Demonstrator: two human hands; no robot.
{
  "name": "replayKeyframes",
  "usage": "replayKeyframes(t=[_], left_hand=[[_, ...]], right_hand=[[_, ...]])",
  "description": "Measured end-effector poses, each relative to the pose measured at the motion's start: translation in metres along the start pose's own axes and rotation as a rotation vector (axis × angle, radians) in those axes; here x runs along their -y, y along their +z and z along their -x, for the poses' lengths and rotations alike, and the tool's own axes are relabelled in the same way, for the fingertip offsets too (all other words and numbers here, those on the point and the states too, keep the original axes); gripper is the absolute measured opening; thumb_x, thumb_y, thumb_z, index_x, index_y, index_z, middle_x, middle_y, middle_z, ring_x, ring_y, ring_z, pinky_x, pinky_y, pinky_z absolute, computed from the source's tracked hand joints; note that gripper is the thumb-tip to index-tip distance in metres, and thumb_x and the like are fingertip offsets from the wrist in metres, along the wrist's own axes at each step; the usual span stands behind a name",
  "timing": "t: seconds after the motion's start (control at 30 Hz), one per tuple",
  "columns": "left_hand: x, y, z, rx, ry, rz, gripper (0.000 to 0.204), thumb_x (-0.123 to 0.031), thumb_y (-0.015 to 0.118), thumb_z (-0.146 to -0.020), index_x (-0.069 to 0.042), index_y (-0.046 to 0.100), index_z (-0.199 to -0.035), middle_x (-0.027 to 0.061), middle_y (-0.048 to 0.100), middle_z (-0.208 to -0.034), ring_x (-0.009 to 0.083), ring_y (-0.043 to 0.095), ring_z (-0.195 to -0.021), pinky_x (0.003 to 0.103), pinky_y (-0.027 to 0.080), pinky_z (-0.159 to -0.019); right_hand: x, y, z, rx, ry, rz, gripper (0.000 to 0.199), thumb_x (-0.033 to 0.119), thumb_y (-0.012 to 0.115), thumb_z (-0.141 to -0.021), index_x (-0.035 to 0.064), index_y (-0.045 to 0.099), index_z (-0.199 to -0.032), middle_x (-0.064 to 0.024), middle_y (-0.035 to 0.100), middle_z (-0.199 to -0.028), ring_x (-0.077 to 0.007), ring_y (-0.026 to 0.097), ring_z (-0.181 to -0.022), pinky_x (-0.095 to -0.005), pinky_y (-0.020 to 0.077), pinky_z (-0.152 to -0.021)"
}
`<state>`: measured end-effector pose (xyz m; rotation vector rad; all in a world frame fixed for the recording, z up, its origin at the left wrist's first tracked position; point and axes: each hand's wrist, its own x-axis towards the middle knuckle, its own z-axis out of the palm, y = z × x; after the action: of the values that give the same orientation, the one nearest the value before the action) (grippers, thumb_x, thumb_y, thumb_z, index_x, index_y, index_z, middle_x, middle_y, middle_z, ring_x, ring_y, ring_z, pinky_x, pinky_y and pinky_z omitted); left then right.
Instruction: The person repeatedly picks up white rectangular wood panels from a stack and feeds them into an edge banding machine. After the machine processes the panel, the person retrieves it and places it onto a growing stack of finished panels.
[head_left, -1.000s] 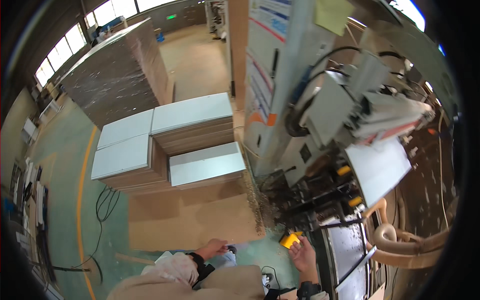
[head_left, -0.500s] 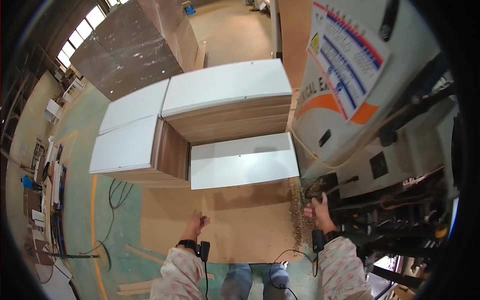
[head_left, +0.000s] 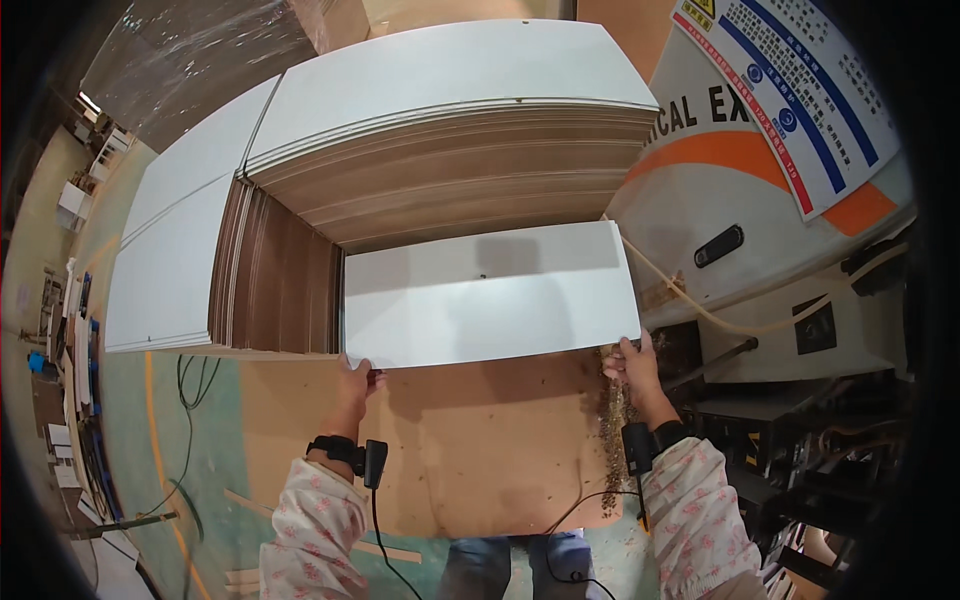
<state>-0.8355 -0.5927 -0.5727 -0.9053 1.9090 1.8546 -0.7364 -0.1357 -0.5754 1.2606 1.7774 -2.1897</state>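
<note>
Both hands at the near corners of a white panel

Head view: a thin, flat, rectangular white panel (head_left: 480,310) lies between the two hands, with a small dark mark near the middle of its upper face. The left hand (head_left: 350,390) is at its near left corner, thumb against the edge and fingers curled in — loosely closed on the panel. The right hand (head_left: 643,378) is at the near right corner, thumb and forefinger at the edge and the other fingers bent, likewise closed on it. What is directly under the panel is hidden, so whether it is raised at all cannot be told.

Along the panel's far edge stands a taller stack of white-topped boards with brown sides (head_left: 450,170); against its left edge stands a second white-topped, brown-sided stack (head_left: 280,265). Behind these, at the upper left, is a large dark stack in clear plastic film (head_left: 200,65).

Nearer the person, a flat brown sheet (head_left: 480,455) lies on the green floor (head_left: 215,430), with loose wood debris (head_left: 613,450) strewn along its right edge. To the right of the panel rises a whitish machine housing with an orange stripe (head_left: 660,235) — a pale thin hose (head_left: 760,327) curves across its lower part. Each wrist carries a black strap, worn beside pale, pink-patterned sleeves (head_left: 700,515).
</note>
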Motion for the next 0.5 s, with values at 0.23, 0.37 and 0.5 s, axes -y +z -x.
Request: replayKeyframes(t=[0.23,0.37,0.5], left_hand=[[-0.010,0.003,-0.007,-0.025,-0.114,0.222,0.030,-0.010,0.052,-0.081,-0.003,0.041,-0.108,0.0121,0.051,-0.092,0.0246,0.056,-0.076,0.031,0.054,-0.056],[-0.018,0.002,-0.001,-0.089,-0.175,0.210,0.030,-0.016,0.054,-0.080,-0.003,0.046,-0.105,0.0118,0.051,-0.097,0.0269,0.054,-0.088,0.036,0.053,-0.067],[-0.025,0.006,0.022,-0.103,-0.107,0.284,0.030,-0.020,0.055,-0.083,-0.003,0.048,-0.107,0.0127,0.053,-0.099,0.0251,0.055,-0.090,0.036,0.053,-0.072]], right_hand=[[0.004,0.000,0.006,-0.012,-0.004,0.068,0.048,0.018,0.049,-0.088,0.0165,0.026,-0.129,-0.0067,0.053,-0.092,-0.0171,0.056,-0.071,-0.0326,0.0509,-0.057],[0.010,-0.001,0.008,0.018,0.034,0.044,0.057,0.019,0.054,-0.085,0.0184,0.022,-0.132,-0.0069,0.052,-0.096,-0.0179,0.057,-0.075,-0.0326,0.0498,-0.057],[0.022,-0.003,0.013,0.041,0.058,0.075,0.057,0.023,0.057,-0.084,0.0172,0.025,-0.131,-0.0059,0.052,-0.093,-0.0157,0.055,-0.072,-0.0304,0.0486,-0.054]])
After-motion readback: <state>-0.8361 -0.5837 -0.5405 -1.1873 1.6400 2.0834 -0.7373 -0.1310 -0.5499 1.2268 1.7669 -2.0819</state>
